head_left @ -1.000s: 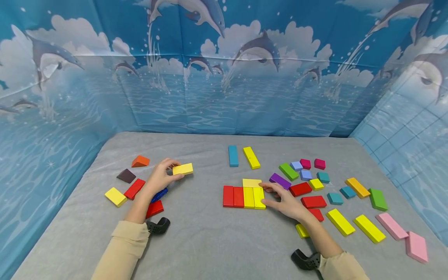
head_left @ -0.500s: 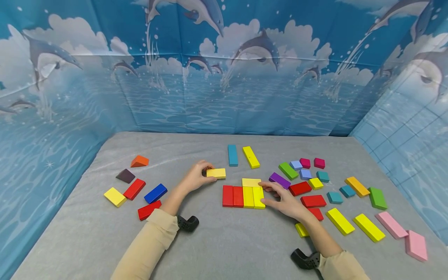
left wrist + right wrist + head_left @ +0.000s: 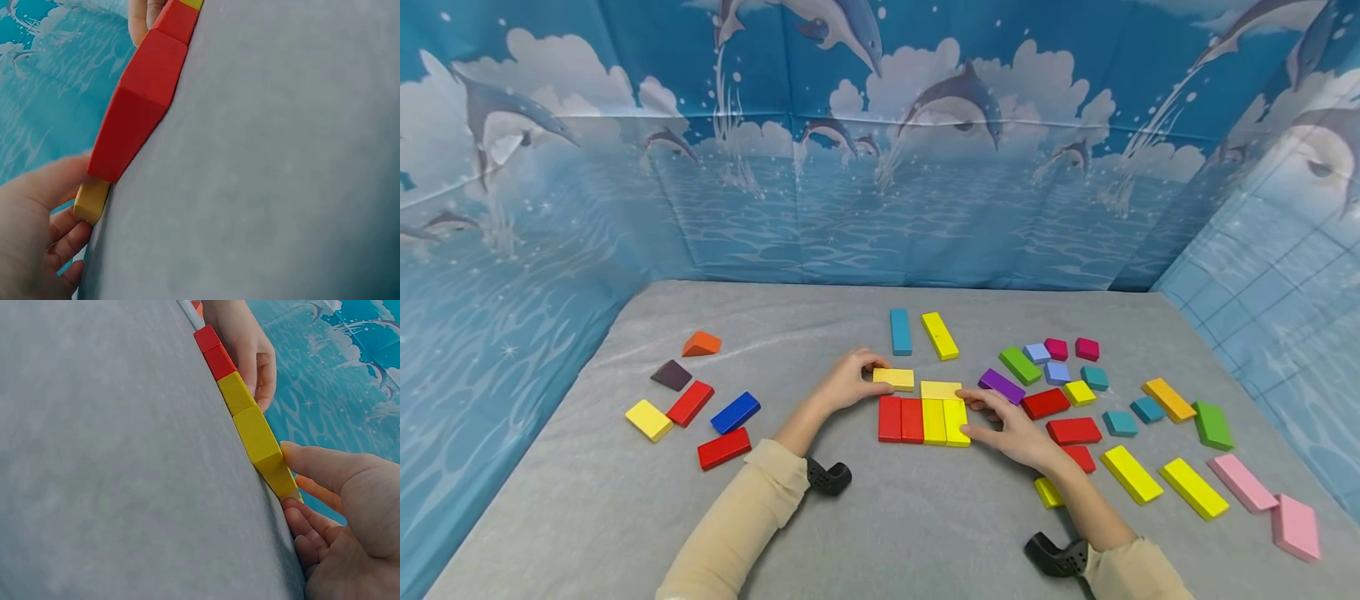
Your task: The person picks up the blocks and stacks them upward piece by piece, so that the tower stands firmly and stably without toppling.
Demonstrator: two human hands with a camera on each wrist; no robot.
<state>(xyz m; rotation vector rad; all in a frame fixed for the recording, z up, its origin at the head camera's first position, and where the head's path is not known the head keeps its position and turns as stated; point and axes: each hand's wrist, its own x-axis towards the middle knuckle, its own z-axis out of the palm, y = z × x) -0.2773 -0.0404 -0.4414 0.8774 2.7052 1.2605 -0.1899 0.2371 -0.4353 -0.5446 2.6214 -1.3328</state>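
Grip of the left hand point(image 3: 850, 382) pinches one pale block point(image 3: 895, 380) by its left end, just behind two red blocks point(image 3: 890, 419), leaving its right end free, likely to spare the fingers. The right hand point(image 3: 1011, 429), uncurled, touches the edge of two yellow blocks point(image 3: 934, 422) and another pale one point(image 3: 941, 390), seemingly steadying them. Outward on the counter point(image 3: 880, 533): six loose blocks point(image 3: 736, 413) left, two pink blocks point(image 3: 1296, 527) far right.

Grey cloth point(image 3: 910, 525) between the sleeves point(image 3: 737, 521) leaves passage, barred ahead by red blocks point(image 3: 891, 419) and yellow blocks point(image 3: 934, 422).
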